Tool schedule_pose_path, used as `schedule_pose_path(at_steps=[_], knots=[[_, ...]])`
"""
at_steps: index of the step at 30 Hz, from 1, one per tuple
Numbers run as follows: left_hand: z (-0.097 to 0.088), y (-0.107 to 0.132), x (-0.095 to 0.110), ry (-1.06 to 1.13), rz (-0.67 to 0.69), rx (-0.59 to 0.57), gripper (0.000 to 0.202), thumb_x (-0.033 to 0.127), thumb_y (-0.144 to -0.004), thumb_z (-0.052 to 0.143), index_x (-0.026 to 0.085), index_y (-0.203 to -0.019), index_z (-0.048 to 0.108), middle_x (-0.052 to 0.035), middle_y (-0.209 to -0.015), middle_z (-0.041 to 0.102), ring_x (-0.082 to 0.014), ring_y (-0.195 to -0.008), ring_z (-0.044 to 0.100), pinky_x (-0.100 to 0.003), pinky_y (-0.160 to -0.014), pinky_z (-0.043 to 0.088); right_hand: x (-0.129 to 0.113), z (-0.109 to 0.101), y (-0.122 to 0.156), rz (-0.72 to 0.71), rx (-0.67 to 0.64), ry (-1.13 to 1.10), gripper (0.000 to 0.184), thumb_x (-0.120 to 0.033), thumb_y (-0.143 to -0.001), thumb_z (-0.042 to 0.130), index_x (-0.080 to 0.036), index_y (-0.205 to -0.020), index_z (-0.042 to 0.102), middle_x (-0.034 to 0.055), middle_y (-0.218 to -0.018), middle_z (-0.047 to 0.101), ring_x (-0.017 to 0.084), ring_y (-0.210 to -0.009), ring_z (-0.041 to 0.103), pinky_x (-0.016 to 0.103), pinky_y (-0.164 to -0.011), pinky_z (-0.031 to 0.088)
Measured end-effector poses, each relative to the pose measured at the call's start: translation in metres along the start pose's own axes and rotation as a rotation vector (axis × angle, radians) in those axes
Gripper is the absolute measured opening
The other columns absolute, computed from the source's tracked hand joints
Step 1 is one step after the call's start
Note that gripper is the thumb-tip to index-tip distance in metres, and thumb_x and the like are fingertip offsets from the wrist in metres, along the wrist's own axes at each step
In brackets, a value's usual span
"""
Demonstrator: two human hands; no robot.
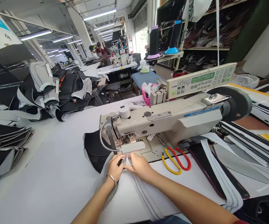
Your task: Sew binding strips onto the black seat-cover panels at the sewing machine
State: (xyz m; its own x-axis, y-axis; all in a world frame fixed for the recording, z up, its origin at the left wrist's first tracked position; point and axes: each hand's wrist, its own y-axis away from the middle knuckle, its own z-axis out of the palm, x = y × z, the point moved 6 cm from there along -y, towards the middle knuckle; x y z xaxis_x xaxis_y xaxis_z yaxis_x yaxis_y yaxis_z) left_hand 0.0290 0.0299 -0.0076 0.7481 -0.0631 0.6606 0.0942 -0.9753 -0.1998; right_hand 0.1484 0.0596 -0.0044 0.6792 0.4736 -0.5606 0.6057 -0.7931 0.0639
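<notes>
At the needle end of a beige sewing machine [158,119], my left hand [115,169] pinches the edge of a black and grey fabric piece [93,151]. My right hand [140,166] is close beside it, its thumb and fingers closed on a pale striped strip [143,193] that trails down to the table's front edge. Both hands meet just in front of the machine's lamp [133,147]. The presser foot and needle are hidden behind the lamp. Scissors with red and yellow handles [175,158] lie right of my right hand.
Stacked black and grey cut pieces [6,146] and a larger heap [66,87] lie on the left. A control panel [200,81] tops the machine. A pink basket [146,96] stands behind it, thread cones [154,43] beyond. Loose webbing [220,177] lies at right. Other people work far back.
</notes>
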Motion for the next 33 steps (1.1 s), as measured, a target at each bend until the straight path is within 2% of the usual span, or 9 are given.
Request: schedule_pose_path(at_steps=[6, 9, 11, 15, 18, 20, 25, 29, 33], knots=[[-0.009, 0.007, 0.008, -0.231, 0.33, -0.22, 0.036, 0.007, -0.073, 0.032, 0.022, -0.087, 0.063, -0.0051, -0.076, 0.061, -0.0172, -0.076, 0.052, -0.031, -0.069, 0.045, 0.022, -0.008, -0.001, 0.121, -0.107, -0.159, 0.01, -0.008, -0.073, 0.043, -0.014, -0.075, 0.05, 0.0076, -0.078, 0.059, 0.018, -0.071, 0.055, 0.025, -0.06, 0.038], [-0.012, 0.015, 0.011, -0.246, 0.326, -0.281, 0.032, 0.011, -0.073, 0.037, 0.022, -0.089, 0.063, -0.0067, -0.081, 0.061, -0.0189, -0.078, 0.052, -0.034, -0.073, 0.044, 0.024, -0.01, 0.007, 0.092, -0.196, -0.272, 0.009, -0.01, -0.075, 0.042, -0.015, -0.078, 0.048, -0.0006, -0.066, 0.057, 0.013, -0.059, 0.052, 0.02, -0.052, 0.036], [-0.012, 0.016, 0.013, -0.024, 0.126, -0.25, 0.026, 0.014, -0.07, 0.042, 0.02, -0.083, 0.064, -0.0065, -0.082, 0.061, -0.0195, -0.082, 0.052, -0.035, -0.077, 0.043, 0.011, -0.006, 0.019, 0.021, -0.207, -0.353, 0.009, -0.011, -0.073, 0.046, -0.016, -0.08, 0.047, -0.002, -0.069, 0.057, 0.012, -0.06, 0.052, 0.019, -0.053, 0.036], [0.014, 0.024, 0.002, 0.771, -0.682, -0.146, 0.015, 0.026, -0.071, 0.051, 0.014, -0.069, 0.059, -0.0044, -0.068, 0.06, -0.0142, -0.065, 0.056, -0.028, -0.062, 0.046, -0.031, 0.003, 0.053, -0.254, -0.244, -0.441, 0.019, -0.009, -0.069, 0.052, -0.016, -0.087, 0.05, 0.0, -0.081, 0.057, 0.013, -0.073, 0.053, 0.019, -0.064, 0.039], [0.035, 0.029, 0.004, 0.967, -0.929, -0.165, 0.014, 0.023, -0.067, 0.058, 0.01, -0.064, 0.055, -0.0006, -0.052, 0.053, -0.0069, -0.042, 0.045, -0.02, -0.043, 0.038, -0.041, -0.004, 0.075, -0.48, -0.357, -0.365, 0.024, -0.013, -0.074, 0.052, -0.018, -0.098, 0.054, 0.0007, -0.089, 0.058, 0.013, -0.078, 0.053, 0.019, -0.072, 0.04], [0.039, 0.029, 0.002, 1.01, -0.954, -0.185, 0.011, 0.019, -0.066, 0.057, 0.009, -0.064, 0.054, 0.0014, -0.048, 0.05, -0.0025, -0.035, 0.035, -0.016, -0.035, 0.027, -0.016, -0.022, 0.078, -0.433, -0.254, -0.187, 0.017, -0.016, -0.08, 0.049, -0.018, -0.094, 0.057, 0.0023, -0.086, 0.059, 0.014, -0.076, 0.054, 0.021, -0.072, 0.041], [0.037, 0.035, -0.006, 1.153, -0.973, -0.186, 0.01, 0.018, -0.065, 0.055, 0.009, -0.069, 0.054, 0.0025, -0.051, 0.051, 0.0014, -0.03, 0.024, -0.013, -0.031, 0.012, 0.101, -0.072, 0.086, 0.114, 0.241, 0.446, 0.025, -0.011, -0.079, 0.041, -0.009, -0.098, 0.057, 0.0183, -0.085, 0.056, 0.028, -0.079, 0.053, 0.04, -0.07, 0.042], [0.037, 0.037, -0.006, 1.234, -0.975, -0.177, 0.01, 0.018, -0.065, 0.055, 0.008, -0.067, 0.055, 0.0027, -0.048, 0.05, 0.0013, -0.029, 0.024, -0.013, -0.03, 0.012, 0.143, -0.074, 0.091, 0.213, 0.185, 0.471, 0.044, -0.009, -0.071, 0.041, -0.008, -0.115, 0.048, 0.0164, -0.085, 0.056, 0.026, -0.075, 0.054, 0.037, -0.066, 0.044], [0.039, 0.037, -0.01, 1.291, -0.99, -0.171, 0.008, 0.015, -0.063, 0.055, 0.008, -0.067, 0.056, 0.0022, -0.047, 0.05, 0.0015, -0.029, 0.025, -0.012, -0.03, 0.011, 0.146, -0.077, 0.094, 0.392, -0.008, -0.081, 0.056, -0.019, -0.068, 0.043, -0.012, -0.123, 0.036, 0.0062, -0.074, 0.054, 0.018, -0.061, 0.053, 0.027, -0.052, 0.042]])
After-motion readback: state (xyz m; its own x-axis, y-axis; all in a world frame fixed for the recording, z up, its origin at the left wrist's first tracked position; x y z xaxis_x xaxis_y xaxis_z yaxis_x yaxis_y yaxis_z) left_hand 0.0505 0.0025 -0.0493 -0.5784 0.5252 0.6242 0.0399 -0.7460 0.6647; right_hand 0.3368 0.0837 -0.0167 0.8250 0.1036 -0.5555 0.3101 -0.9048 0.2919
